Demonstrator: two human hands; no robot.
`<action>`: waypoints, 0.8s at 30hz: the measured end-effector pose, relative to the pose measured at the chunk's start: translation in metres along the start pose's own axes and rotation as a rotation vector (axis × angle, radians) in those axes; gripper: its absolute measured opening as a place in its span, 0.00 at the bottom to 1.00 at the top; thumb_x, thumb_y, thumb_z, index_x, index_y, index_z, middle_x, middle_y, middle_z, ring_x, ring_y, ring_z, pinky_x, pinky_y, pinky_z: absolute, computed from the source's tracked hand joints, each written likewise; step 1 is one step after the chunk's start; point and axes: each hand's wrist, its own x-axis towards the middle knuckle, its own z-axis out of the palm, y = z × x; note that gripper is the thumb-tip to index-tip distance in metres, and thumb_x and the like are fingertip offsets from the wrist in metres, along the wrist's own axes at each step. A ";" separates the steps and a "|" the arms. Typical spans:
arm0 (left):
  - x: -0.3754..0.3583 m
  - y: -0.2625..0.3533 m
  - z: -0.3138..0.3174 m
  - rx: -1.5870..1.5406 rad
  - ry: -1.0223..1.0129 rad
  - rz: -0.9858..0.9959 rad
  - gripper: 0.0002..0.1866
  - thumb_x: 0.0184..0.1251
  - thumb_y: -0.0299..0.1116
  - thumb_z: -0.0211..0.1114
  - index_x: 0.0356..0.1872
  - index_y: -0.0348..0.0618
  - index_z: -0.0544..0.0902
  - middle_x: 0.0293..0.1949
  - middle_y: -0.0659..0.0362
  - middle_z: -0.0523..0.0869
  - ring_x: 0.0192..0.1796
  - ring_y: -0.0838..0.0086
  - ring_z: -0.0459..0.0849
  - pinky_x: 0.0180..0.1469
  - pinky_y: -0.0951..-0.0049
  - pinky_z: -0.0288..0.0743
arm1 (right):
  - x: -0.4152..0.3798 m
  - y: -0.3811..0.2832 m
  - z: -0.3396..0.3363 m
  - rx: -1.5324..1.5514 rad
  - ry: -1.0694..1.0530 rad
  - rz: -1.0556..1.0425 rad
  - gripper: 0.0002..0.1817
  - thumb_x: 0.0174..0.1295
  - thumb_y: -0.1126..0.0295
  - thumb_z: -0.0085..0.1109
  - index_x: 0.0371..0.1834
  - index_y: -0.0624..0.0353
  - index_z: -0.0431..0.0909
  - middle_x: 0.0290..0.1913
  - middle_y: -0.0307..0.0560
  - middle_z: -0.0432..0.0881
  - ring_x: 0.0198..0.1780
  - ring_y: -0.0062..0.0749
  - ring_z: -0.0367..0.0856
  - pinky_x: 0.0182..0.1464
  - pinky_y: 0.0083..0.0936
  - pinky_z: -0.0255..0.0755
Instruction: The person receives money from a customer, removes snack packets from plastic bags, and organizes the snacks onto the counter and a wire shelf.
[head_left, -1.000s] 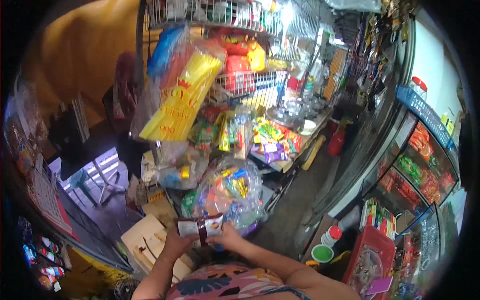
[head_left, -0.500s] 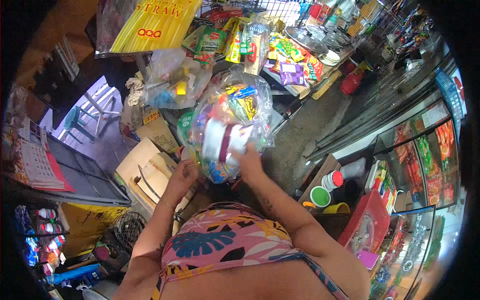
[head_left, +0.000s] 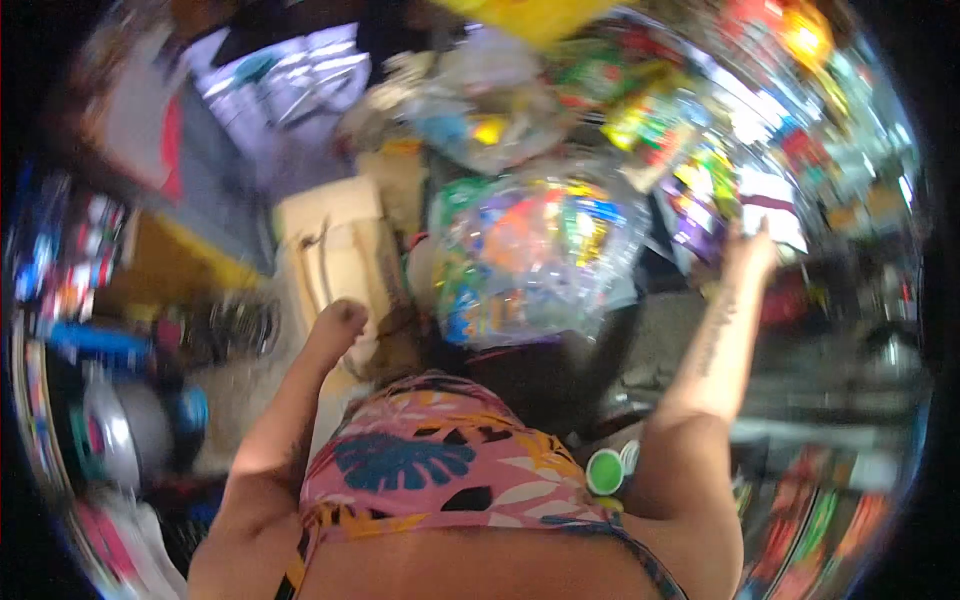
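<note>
My right hand [head_left: 752, 252] is stretched far out to the right, gripping a white container with a maroon band [head_left: 770, 202]; its exact kind is blurred. Snack packs [head_left: 705, 200] lie just left of it. My left hand [head_left: 345, 320] is held with curled fingers over the edge of an opened cardboard box [head_left: 340, 240], and nothing shows in it. Between my hands, in front of my body, sits a large clear plastic bag [head_left: 540, 260] full of colourful packets.
Behind the big bag lies another plastic bag [head_left: 490, 110] of goods. A green-lidded tub [head_left: 605, 471] stands by my right elbow. Shelves of hanging packets are at the lower right. A bluish stool [head_left: 255, 68] shows through the opening at upper left.
My right hand has carried the white container from above the clear bag out to the far right. My left hand has drawn back from the bag. The view has turned and blurred.
</note>
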 end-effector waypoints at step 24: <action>-0.054 -0.156 -0.014 0.185 -0.002 -0.235 0.10 0.67 0.33 0.68 0.36 0.35 0.82 0.31 0.55 0.88 0.34 0.72 0.85 0.38 0.69 0.77 | -0.217 0.255 0.007 -0.502 -0.559 -0.277 0.07 0.69 0.69 0.57 0.41 0.62 0.77 0.35 0.41 0.79 0.38 0.29 0.76 0.47 0.29 0.72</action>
